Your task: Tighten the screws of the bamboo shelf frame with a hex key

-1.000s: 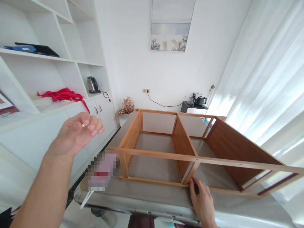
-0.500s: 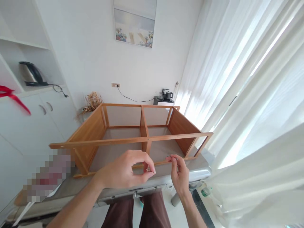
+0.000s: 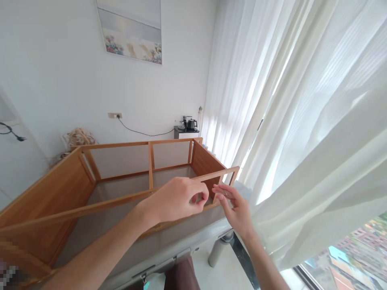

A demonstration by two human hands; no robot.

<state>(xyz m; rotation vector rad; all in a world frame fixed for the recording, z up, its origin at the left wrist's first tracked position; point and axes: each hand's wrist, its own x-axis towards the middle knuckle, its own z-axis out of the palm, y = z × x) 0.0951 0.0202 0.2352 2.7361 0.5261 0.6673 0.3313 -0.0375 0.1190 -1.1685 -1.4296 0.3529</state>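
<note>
A wooden frame [image 3: 150, 167] with solid end panels and a middle divider lies on a grey table [image 3: 208, 220]. Above its front rail, my left hand [image 3: 178, 197] is closed in a pinch, thumb against curled fingers. The tips face away, hiding what they hold; half a second ago a small screw-like metal piece showed there. Just to its right, near the frame's right end, my right hand [image 3: 237, 207] is closed lightly on a small thin metal piece [image 3: 225, 193], its exact kind too small to tell. The two hands are close but apart.
White curtains [image 3: 266, 121] hang along the right side, beside a window. Against the back wall, a coffee maker [image 3: 190, 124] stands on a small cabinet [image 3: 178, 134], its cord running to a wall socket [image 3: 115, 115]. Dried plants [image 3: 79, 137] are behind the frame's left end.
My view has swung right, so the frame sits further left and the kettle is out of sight. My hands have come closer together, toward the frame's right end.
</note>
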